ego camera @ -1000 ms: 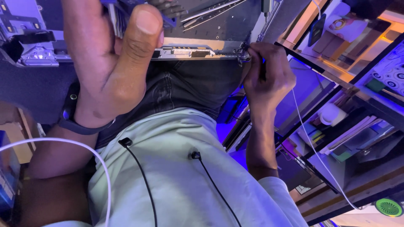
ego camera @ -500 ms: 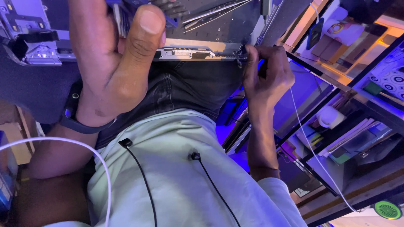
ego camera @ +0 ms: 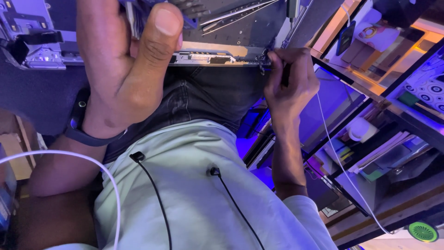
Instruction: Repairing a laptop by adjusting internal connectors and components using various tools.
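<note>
An opened grey laptop chassis [ego camera: 210,56] lies across my lap, its inner metal parts and hinge showing. My left hand [ego camera: 127,69], with a dark band on the wrist, is close to the camera. It grips the chassis near its middle, thumb pressed on top, and its fingers are cut off by the upper edge of the view. My right hand [ego camera: 291,83] is closed around a thin dark tool [ego camera: 283,74]. The tool's tip is at the chassis's right hinge corner [ego camera: 264,58].
My pale green shirt carries two black earphone wires [ego camera: 152,185], above dark jeans [ego camera: 203,97]. A white cable [ego camera: 335,157] hangs at right before shelves with books and a white mug [ego camera: 358,130]. Another white cable [ego camera: 99,169] loops at left. Cardboard [ego camera: 18,159] sits far left.
My right hand has shifted its fingers slightly on the tool at the hinge corner. The left hand keeps its grip in the same place.
</note>
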